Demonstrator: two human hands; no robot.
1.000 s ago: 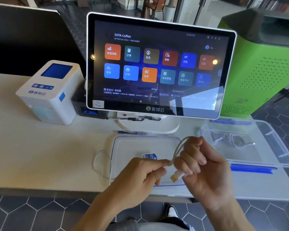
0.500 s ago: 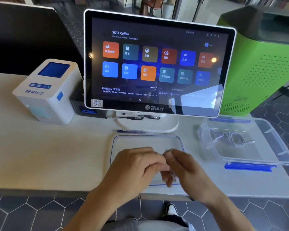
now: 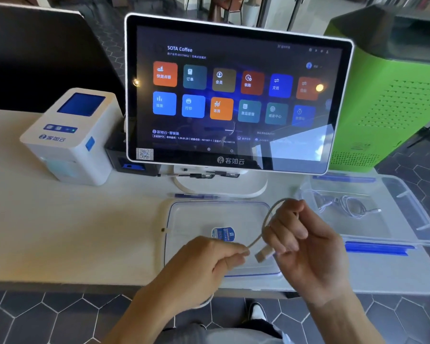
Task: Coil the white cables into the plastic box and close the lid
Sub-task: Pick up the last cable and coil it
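A white cable (image 3: 266,222) arcs in a loop between both hands above the clear lid (image 3: 196,219), which lies flat on the table with a blue sticker. My right hand (image 3: 301,244) grips the loop, and the cable's USB plug (image 3: 263,254) sticks out below its fingers. My left hand (image 3: 209,264) pinches the cable's other part at the loop's lower end; more cable hangs under it past the table edge. The clear plastic box (image 3: 407,214) with blue clips stands open to the right, with a coiled white cable (image 3: 350,207) inside.
A touchscreen terminal (image 3: 233,95) on a white stand rises just behind the lid. A white receipt printer (image 3: 70,137) sits at the left, a green machine (image 3: 395,95) at the back right. A blue pen (image 3: 196,196) lies by the stand. The table's front edge (image 3: 60,283) runs under my wrists.
My hands were pressed together low over the lid half a second ago. They have since parted, and the right hand has lifted a fresh loop of cable.
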